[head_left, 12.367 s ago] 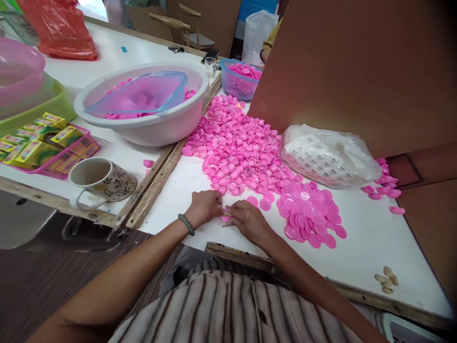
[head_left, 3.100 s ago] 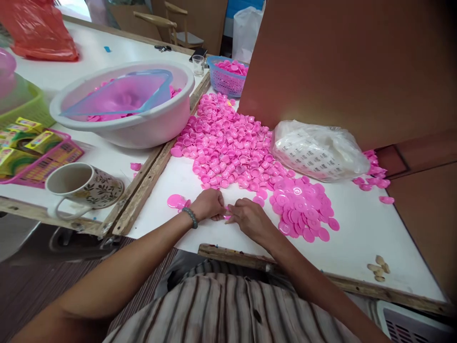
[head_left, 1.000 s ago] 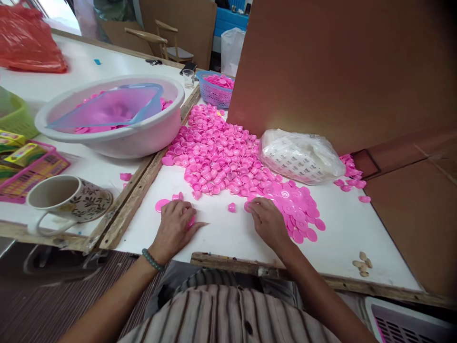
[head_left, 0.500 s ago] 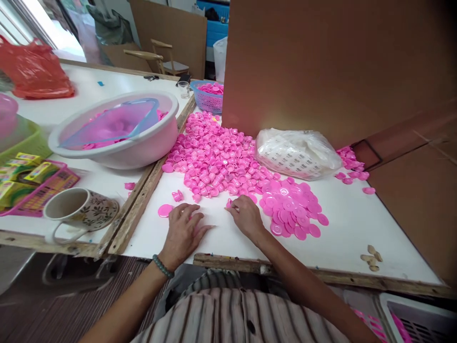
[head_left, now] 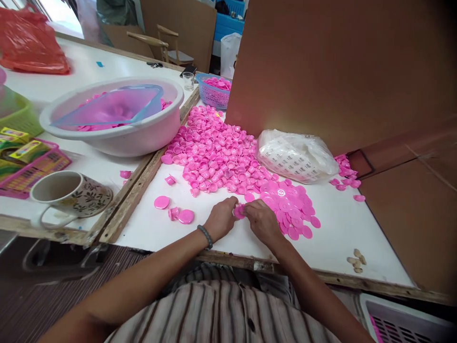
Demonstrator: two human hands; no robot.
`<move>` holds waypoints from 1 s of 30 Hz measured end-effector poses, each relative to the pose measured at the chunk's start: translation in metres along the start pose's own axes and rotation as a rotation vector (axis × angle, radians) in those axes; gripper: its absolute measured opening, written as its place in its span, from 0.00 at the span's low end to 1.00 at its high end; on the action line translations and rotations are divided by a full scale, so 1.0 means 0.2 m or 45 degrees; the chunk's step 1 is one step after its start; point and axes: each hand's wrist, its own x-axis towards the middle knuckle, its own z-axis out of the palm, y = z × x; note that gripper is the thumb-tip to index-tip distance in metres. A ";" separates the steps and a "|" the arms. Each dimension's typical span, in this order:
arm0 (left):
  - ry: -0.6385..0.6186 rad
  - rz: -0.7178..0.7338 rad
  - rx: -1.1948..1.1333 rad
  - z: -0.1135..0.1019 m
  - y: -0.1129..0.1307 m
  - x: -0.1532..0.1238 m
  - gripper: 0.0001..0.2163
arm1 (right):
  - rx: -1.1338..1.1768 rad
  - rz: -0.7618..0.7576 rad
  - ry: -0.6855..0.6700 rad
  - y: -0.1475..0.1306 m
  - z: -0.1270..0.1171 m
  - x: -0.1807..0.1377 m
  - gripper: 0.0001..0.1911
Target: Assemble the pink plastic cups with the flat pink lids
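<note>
My left hand (head_left: 222, 220) and my right hand (head_left: 263, 221) meet over the near part of the white table. Between their fingertips is a small pink toy cup (head_left: 239, 211), partly covered by the fingers; both hands are closed on it. Left of them lie a pink toy saucer (head_left: 162, 202), another pink disc (head_left: 186, 216) and a small cup piece beside it. A large heap of pink toy cups (head_left: 217, 152) spreads beyond my hands. To the right, pink saucers (head_left: 291, 205) lie overlapped in a pile.
A plastic bag (head_left: 298, 155) with white contents rests against the cardboard panel (head_left: 339, 66). At left are a big basin (head_left: 135, 138), a flowered mug (head_left: 91, 195) and a pink basket (head_left: 53, 166) of boxes. A blue basket (head_left: 214, 95) stands behind the heap.
My left hand has moved right from the saucer area to join my right hand at the toy cup. Several pink pieces at left are now uncovered. The view has shifted slightly.
</note>
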 end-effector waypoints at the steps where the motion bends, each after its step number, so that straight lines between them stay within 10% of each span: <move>1: 0.011 -0.002 -0.013 0.01 -0.01 0.01 0.12 | -0.008 -0.021 -0.007 -0.01 0.01 0.00 0.12; 14: 0.043 -0.093 -0.200 0.05 -0.06 0.04 0.21 | -0.210 -0.186 -0.296 -0.05 -0.02 0.09 0.12; 23: -0.024 -0.148 -0.314 -0.08 -0.05 -0.06 0.10 | 1.142 0.668 -0.153 -0.06 0.02 0.04 0.11; 30: -0.296 -0.623 -0.529 -0.15 -0.07 -0.06 0.09 | 0.641 0.081 -0.159 -0.13 0.02 -0.01 0.14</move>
